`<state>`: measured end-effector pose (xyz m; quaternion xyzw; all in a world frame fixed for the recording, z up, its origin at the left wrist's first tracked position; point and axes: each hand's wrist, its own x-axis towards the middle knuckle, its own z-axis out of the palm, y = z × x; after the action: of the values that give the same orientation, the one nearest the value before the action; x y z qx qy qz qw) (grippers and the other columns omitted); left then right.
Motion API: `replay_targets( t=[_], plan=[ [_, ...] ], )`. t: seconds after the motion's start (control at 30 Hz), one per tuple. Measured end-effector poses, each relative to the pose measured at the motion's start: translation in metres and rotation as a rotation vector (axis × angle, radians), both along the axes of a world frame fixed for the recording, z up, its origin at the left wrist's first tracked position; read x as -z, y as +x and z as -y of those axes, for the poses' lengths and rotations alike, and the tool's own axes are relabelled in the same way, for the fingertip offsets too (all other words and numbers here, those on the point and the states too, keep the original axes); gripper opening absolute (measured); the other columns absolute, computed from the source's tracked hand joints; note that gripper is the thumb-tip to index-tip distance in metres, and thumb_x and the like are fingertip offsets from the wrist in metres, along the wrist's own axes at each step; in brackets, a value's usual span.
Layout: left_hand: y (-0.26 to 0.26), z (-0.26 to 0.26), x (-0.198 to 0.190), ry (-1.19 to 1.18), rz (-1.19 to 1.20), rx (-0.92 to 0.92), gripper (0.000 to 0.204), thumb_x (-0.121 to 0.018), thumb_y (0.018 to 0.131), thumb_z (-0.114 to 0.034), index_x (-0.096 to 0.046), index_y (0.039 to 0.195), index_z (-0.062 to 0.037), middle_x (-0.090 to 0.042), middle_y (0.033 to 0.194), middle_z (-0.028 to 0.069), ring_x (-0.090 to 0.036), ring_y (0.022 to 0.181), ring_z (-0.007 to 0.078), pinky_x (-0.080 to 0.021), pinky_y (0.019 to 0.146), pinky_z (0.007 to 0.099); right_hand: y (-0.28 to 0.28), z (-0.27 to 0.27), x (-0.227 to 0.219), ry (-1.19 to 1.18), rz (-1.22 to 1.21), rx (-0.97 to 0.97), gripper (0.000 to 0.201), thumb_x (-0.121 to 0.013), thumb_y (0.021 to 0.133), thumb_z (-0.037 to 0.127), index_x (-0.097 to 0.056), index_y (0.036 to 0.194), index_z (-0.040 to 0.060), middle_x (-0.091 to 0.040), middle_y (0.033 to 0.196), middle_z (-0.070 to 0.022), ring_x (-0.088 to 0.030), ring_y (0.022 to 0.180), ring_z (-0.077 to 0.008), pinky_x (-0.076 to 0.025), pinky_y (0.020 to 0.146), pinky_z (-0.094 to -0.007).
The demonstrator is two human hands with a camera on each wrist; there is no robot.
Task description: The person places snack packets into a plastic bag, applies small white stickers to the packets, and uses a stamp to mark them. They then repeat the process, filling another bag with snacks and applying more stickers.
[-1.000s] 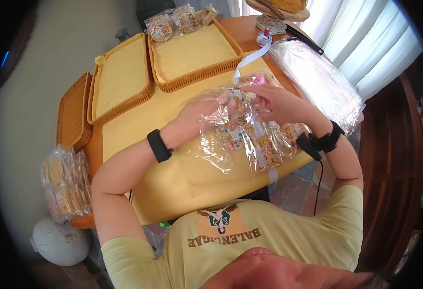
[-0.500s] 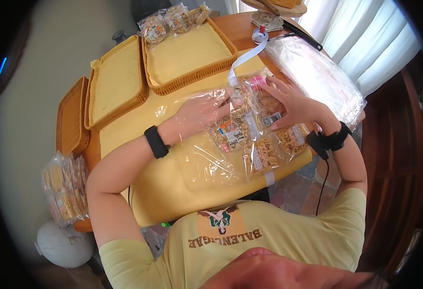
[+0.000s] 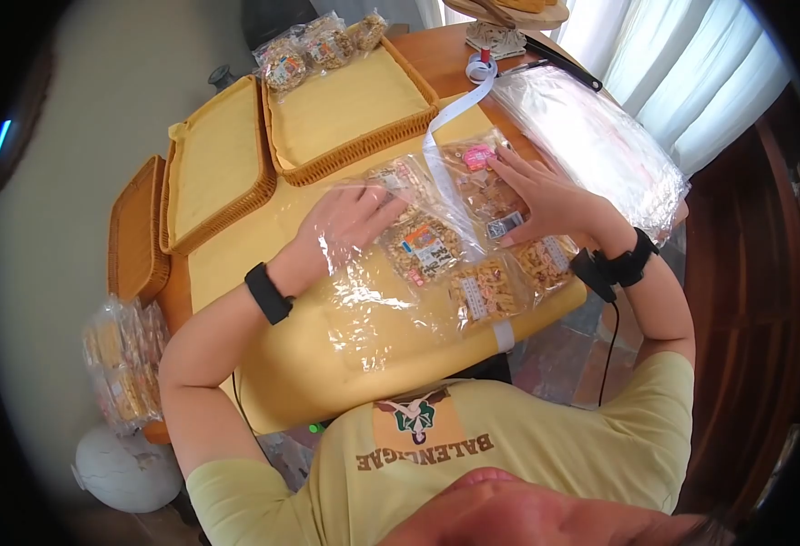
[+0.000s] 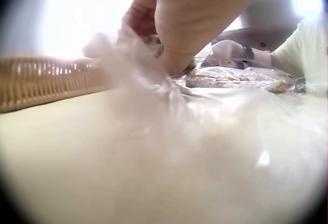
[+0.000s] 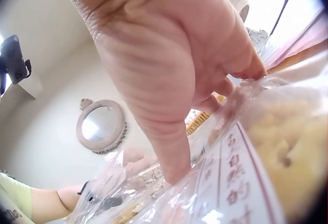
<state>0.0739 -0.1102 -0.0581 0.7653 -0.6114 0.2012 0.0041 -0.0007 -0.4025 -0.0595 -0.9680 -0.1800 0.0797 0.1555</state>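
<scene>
Several packs of snacks [image 3: 432, 250] lie side by side under clear film, with a white ribbon [image 3: 445, 187] running between them. My left hand [image 3: 350, 218] rests on the left edge of these packs, fingers loosely extended; shiny film covers part of it. In the left wrist view, crumpled film [image 4: 138, 65] hangs by the left hand [image 4: 184, 19]. My right hand [image 3: 564, 200] is spread over the right-hand packs, its thumb beside a dark label [image 3: 506, 226]. The right wrist view shows the right hand [image 5: 159, 70] with thumb and fingertips down on the wrapping.
Cloth-lined wicker baskets [image 3: 354, 100] stand at the back left, one with wrapped snacks [image 3: 283, 71] at its corner. A stack of clear bags [image 3: 591, 132] lies at the back right, beside a ribbon roll [image 3: 481, 66]. More packs [image 3: 125, 364] are at the table's left edge.
My left hand has moved left, away from my right hand, and the film has shifted left with it. My right hand has spread and lowered onto the packs, which lie more exposed.
</scene>
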Motion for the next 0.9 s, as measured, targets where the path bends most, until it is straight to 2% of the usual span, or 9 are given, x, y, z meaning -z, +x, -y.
replay_targets(
  t=[0.23, 0.27, 0.33, 0.4, 0.5, 0.57, 0.7, 0.8, 0.9],
  plan=[
    [0.002, 0.011, 0.018, -0.101, -0.016, -0.144, 0.062, -0.055, 0.07, -0.004, -0.042, 0.129, -0.0183, -0.047, 0.083, 0.0107, -0.053, 0.079, 0.0269, -0.045, 0.065, 0.0351, 0.0, -0.004, -0.005, 0.061, -0.031, 0.003, 0.1, -0.077, 0.061, 0.037, -0.02, 0.137, 0.0039, -0.017, 0.14, -0.0249, -0.033, 0.121, -0.0402, -0.028, 0.101, -0.0377],
    [0.002, 0.011, 0.024, -0.062, 0.024, -0.248, 0.064, -0.055, 0.07, -0.003, -0.04, 0.13, -0.0208, -0.049, 0.086, 0.0121, -0.054, 0.08, 0.0275, -0.045, 0.064, 0.0357, 0.0, -0.004, -0.006, 0.045, -0.064, 0.027, 0.101, -0.078, 0.06, 0.036, -0.02, 0.138, 0.0095, -0.015, 0.142, -0.0233, -0.027, 0.125, -0.0376, -0.026, 0.103, -0.0379],
    [0.007, 0.006, 0.025, -0.161, -0.058, -0.174, 0.066, -0.054, 0.072, -0.002, -0.037, 0.132, -0.0219, -0.052, 0.092, 0.0145, -0.057, 0.082, 0.028, -0.046, 0.064, 0.0367, -0.001, -0.004, -0.005, 0.029, -0.092, 0.052, 0.102, -0.079, 0.059, 0.035, -0.02, 0.14, 0.015, -0.012, 0.144, -0.0216, -0.022, 0.13, -0.0351, -0.023, 0.104, -0.0381],
    [0.003, 0.002, 0.02, 0.016, -0.529, -0.333, 0.057, -0.051, 0.075, -0.002, -0.04, 0.129, -0.0158, -0.055, 0.099, 0.0168, -0.056, 0.086, 0.0341, -0.047, 0.073, 0.0396, -0.003, -0.004, 0.0, 0.055, 0.025, 0.035, 0.094, -0.077, 0.06, 0.03, -0.025, 0.138, 0.0165, -0.02, 0.141, -0.0209, -0.027, 0.127, -0.0363, -0.026, 0.103, -0.0382],
    [-0.008, -0.006, 0.008, -0.184, -0.729, -0.255, 0.05, -0.05, 0.078, -0.003, -0.042, 0.126, -0.014, -0.055, 0.1, 0.0158, -0.056, 0.086, 0.0335, -0.047, 0.073, 0.0399, -0.014, -0.02, -0.014, -0.02, 0.362, -0.029, 0.083, -0.075, 0.063, 0.023, -0.032, 0.133, 0.013, -0.032, 0.133, -0.0192, -0.034, 0.121, -0.0366, -0.03, 0.1, -0.0399],
    [-0.007, -0.016, 0.017, -0.222, -0.711, -0.193, 0.05, -0.052, 0.077, -0.001, -0.043, 0.125, -0.0129, -0.055, 0.095, 0.0155, -0.056, 0.083, 0.0316, -0.047, 0.072, 0.038, -0.023, -0.051, -0.027, 0.075, 0.401, -0.082, 0.073, -0.073, 0.064, 0.019, -0.039, 0.127, 0.009, -0.041, 0.123, -0.0163, -0.039, 0.114, -0.0354, -0.032, 0.097, -0.0419],
    [-0.004, -0.02, 0.018, -0.224, -0.517, -0.034, 0.042, -0.056, 0.079, -0.001, -0.047, 0.118, -0.0094, -0.056, 0.092, 0.0134, -0.057, 0.079, 0.0296, -0.047, 0.069, 0.0349, -0.064, -0.132, -0.026, 0.278, 0.399, -0.491, 0.066, -0.072, 0.064, 0.032, -0.047, 0.119, 0.006, -0.047, 0.111, -0.0152, -0.043, 0.106, -0.0306, -0.036, 0.089, -0.041],
    [-0.005, -0.019, 0.012, -0.254, -0.625, -0.047, 0.03, -0.054, 0.08, -0.01, -0.052, 0.11, -0.0117, -0.055, 0.098, 0.0123, -0.055, 0.084, 0.0328, -0.046, 0.071, 0.0402, -0.079, -0.176, -0.007, 0.039, 0.333, -0.557, 0.067, -0.069, 0.066, 0.034, -0.044, 0.122, 0.0067, -0.044, 0.118, -0.0144, -0.043, 0.107, -0.0306, -0.034, 0.092, -0.0407],
    [-0.006, -0.019, 0.019, -0.258, -0.58, -0.066, 0.025, -0.054, 0.079, -0.009, -0.055, 0.104, -0.0108, -0.055, 0.096, 0.0117, -0.055, 0.081, 0.0323, -0.046, 0.068, 0.0399, -0.078, -0.2, 0.021, -0.15, 0.67, -0.454, 0.058, -0.063, 0.069, 0.031, -0.047, 0.119, 0.0049, -0.044, 0.117, -0.0143, -0.043, 0.104, -0.0289, -0.034, 0.09, -0.0397]
  ],
)
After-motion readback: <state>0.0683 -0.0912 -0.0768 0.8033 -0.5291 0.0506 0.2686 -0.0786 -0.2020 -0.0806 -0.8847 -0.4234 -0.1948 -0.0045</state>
